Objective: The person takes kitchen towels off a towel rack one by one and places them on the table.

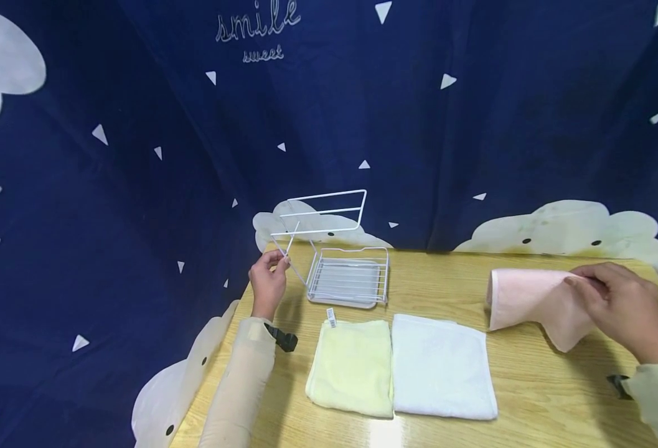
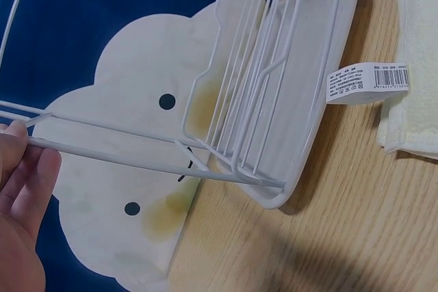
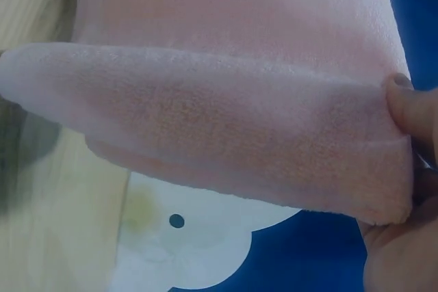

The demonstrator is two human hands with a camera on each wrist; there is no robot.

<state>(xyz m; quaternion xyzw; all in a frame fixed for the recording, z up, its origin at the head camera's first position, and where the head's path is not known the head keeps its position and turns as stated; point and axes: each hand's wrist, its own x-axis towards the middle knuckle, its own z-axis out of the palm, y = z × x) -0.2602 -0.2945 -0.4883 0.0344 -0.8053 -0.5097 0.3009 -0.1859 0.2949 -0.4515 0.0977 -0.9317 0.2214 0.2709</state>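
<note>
At the back left of the table, my left hand (image 1: 269,283) pinches a bar of a white two-tier wire rack (image 1: 323,233) between thumb and fingers. The rack's lower basket sits over a white drip tray (image 1: 344,303), and its upper tier stands out above. In the left wrist view, the fingertips (image 2: 46,169) meet the slanting side bar. Over on the right, my right hand (image 1: 628,305) grips a pink towel (image 1: 521,295) by its edge, the cloth hanging in a loose fold. The right wrist view shows the thumb pressing on this towel (image 3: 226,107).
A folded yellow towel (image 1: 353,370) with a white label (image 1: 331,317) lies in front of the rack. Right beside it is a folded white towel (image 1: 441,367). A dark blue curtain (image 1: 407,124) hangs behind the wooden table (image 1: 446,280) and along its left side.
</note>
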